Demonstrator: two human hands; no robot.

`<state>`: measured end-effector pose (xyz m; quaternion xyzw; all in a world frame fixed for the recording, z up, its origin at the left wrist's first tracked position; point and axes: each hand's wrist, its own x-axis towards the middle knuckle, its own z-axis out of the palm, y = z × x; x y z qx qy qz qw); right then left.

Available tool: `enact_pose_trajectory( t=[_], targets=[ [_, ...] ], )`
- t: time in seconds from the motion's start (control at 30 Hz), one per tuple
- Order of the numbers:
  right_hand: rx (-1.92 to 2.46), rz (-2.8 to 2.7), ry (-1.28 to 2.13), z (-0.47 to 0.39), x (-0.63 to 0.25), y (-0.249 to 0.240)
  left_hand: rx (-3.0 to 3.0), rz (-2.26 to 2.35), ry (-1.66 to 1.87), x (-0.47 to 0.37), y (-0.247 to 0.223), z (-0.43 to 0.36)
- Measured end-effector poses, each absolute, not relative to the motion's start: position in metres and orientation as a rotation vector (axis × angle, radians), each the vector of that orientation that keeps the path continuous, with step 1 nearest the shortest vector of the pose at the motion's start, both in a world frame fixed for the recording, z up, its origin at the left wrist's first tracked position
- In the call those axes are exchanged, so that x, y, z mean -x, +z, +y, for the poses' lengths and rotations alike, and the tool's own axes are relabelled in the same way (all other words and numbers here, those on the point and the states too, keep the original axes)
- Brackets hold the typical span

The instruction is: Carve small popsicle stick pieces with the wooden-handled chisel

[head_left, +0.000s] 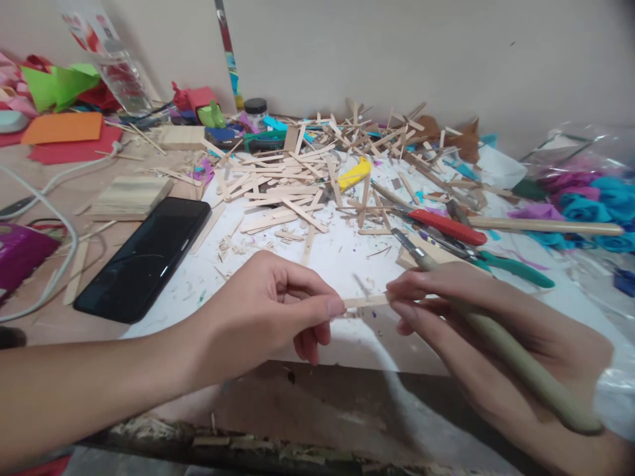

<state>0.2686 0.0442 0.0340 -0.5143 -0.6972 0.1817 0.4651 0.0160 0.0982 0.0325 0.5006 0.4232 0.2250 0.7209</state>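
Observation:
A thin wooden popsicle stick (367,301) spans the gap between my two hands, above the near edge of the white paper (347,344). My left hand (270,301) is closed, pinching the stick's left end between thumb and forefinger. At the other end, the thumb and fingertips of my right hand (496,330) close on the stick. The same hand also carries a wood-handled carving knife (526,377), its metal blade jutting past the fingers up and to the left. The fingers hide parts of the stick.
A heap of popsicle sticks (288,175) spreads over the paper's far side. Right of it lie a red-handled cutter (446,226), green-handled pliers (520,268) and a hammer with a wooden handle (546,226). A black phone (146,254) and wood blocks (129,197) are at left.

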Motion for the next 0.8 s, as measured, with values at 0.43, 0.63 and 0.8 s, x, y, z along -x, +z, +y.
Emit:
enact_pose_trajectory(
  t=[0.43, 0.63, 0.8],
  targets=[
    [1.326, -1.692, 0.509, 0.053, -0.271, 0.034, -1.425, 0.986, 0.498, -0.012, 0.035, 0.096],
    [1.16, -1.557, 0.758, 0.06, -0.28, 0.02, -2.347, 0.662, 0.522, -0.001, 0.026, 0.082],
    [1.109, -1.481, 0.838, 0.06, -0.28, 0.019, -2.59, 0.425, 0.316, 0.0, 0.03, 0.072]
  ],
)
